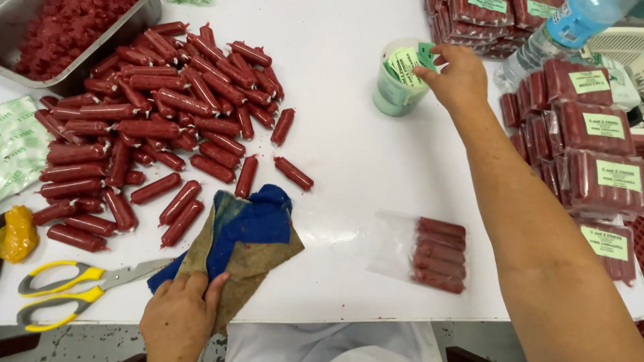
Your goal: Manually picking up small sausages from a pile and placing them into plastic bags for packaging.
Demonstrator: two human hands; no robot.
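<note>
Sausages, four, lie in one clear bag (pixel 419 253). Left hand (pixel 180 315) presses flat on one cloth (pixel 241 238). Right hand (pixel 456 77) pinches one label (pixel 425 55) at the cup (pixel 396 90).

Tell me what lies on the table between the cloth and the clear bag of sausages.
Nothing: in the head view, only bare white table lies between the cloth and the bag.

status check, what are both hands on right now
Left hand flat on blue-brown cloth. Right hand at green label tub, fingers on a label. Filled sausage bag lies between, untouched.
</note>
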